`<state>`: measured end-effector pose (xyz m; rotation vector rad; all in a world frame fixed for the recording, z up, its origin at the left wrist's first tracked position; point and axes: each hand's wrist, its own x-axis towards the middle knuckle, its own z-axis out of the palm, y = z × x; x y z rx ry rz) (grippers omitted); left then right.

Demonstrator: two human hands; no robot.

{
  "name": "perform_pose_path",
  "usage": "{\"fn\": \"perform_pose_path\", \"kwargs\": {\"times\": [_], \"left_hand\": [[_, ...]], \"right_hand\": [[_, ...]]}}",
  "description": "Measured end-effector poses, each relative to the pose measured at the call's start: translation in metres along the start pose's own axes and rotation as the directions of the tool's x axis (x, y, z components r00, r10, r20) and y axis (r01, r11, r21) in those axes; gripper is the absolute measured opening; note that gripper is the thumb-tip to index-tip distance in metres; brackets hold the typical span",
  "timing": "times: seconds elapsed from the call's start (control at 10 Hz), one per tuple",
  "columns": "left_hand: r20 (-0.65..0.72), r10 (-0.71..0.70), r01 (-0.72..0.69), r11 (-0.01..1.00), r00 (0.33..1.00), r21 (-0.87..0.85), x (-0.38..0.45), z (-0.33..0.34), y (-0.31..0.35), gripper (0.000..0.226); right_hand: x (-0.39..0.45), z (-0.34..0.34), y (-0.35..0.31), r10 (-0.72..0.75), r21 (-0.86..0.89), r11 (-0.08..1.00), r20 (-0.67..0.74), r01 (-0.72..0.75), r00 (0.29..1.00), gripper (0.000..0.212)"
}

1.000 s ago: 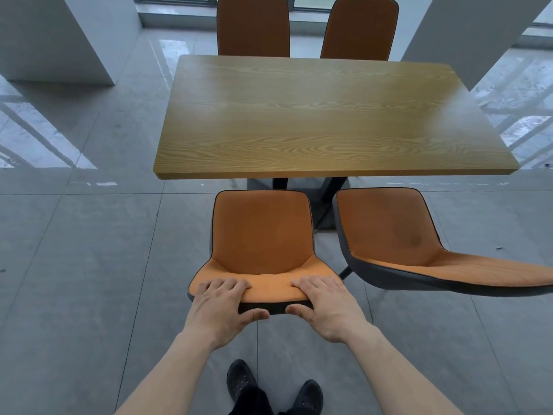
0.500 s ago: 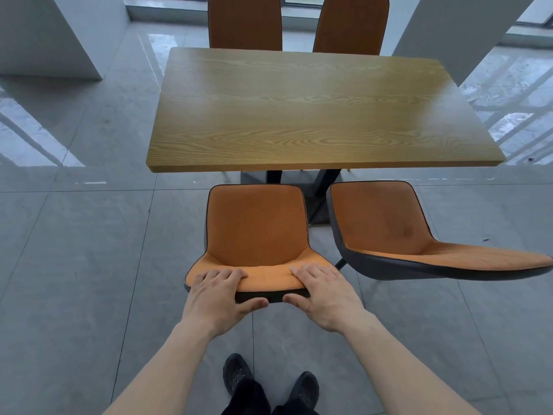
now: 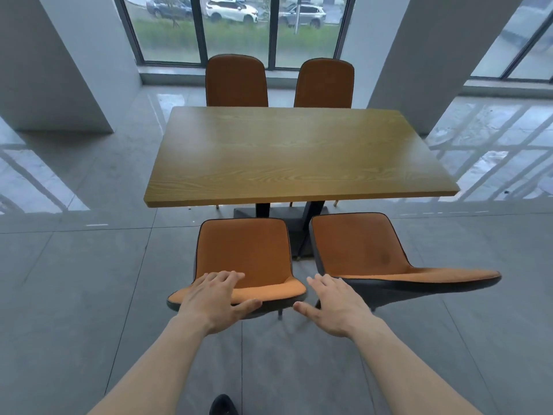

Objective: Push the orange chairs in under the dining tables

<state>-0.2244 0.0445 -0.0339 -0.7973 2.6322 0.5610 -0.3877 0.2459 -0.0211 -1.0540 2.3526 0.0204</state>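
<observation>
Two orange chairs with dark shells stand on the near side of the wooden dining table (image 3: 293, 163). The left orange chair (image 3: 244, 253) faces the table squarely, its seat front close to the table's near edge. My left hand (image 3: 214, 298) lies over the top of its backrest, fingers on the orange side and thumb against the dark outer edge. My right hand (image 3: 332, 305) hovers off that chair, fingers apart, in the gap beside the right orange chair (image 3: 359, 250). The right chair is turned, its backrest pointing to the right.
Two more orange chairs (image 3: 236, 82) (image 3: 324, 83) stand at the table's far side, before tall windows. White pillars (image 3: 51, 64) (image 3: 434, 55) flank the table. Grey tiled floor (image 3: 74, 295) surrounds it. The table's dark pedestal base (image 3: 278, 212) sits underneath. My shoe (image 3: 223, 405) shows at the bottom.
My right hand has come off the left chair's backrest and moved right, opening. The view has lifted, showing the windows. My left hand stays on the backrest.
</observation>
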Motion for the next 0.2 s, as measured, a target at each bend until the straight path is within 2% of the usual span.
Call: {"fn": "perform_pose_path", "kwargs": {"times": [0.2], "left_hand": [[-0.086,0.015,-0.015,1.000,0.996,-0.004,-0.020,-0.023,0.066,0.091]], "right_hand": [[-0.053,-0.039,0.055,0.037,0.030,0.999,-0.036,-0.036,0.999,0.085]]}}
